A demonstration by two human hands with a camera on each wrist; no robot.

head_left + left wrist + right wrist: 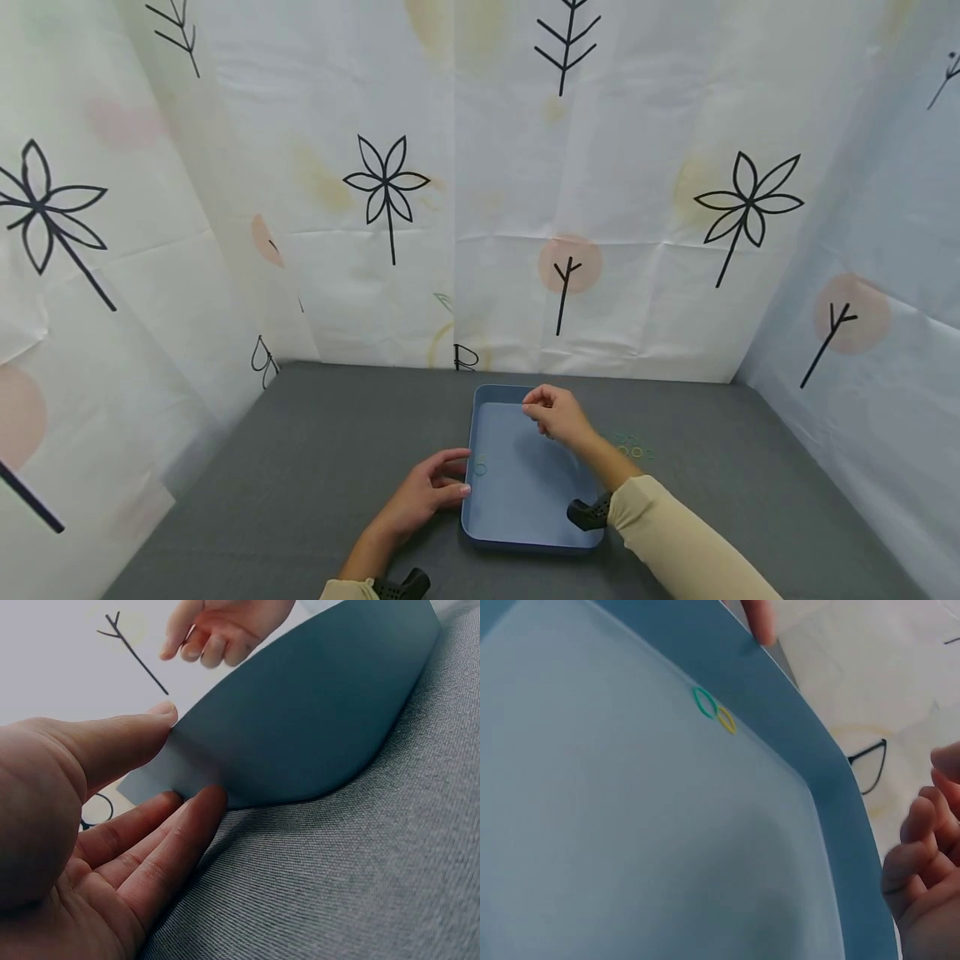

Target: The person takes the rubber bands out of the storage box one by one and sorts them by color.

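Note:
A shallow blue tray [525,500] lies on the dark table. My left hand [429,490] rests against its left side, fingers fairly straight, with fingertips touching the outer wall [300,727] in the left wrist view. Over the far part of the tray hovers my right hand [557,414], its fingers bent and thumb close to the index finger. Whether anything is between those fingertips cannot be seen. Inside the tray, by the left wall, a thin green ring [699,703] lies beside a thin yellow ring [726,721].
Several small green and yellow rings [636,452] lie on the table [337,442] to the right of the tray, beyond my right forearm. Patterned white cloth [487,200] hangs around the table's back and sides. A dark wrist device [588,512] is on each arm.

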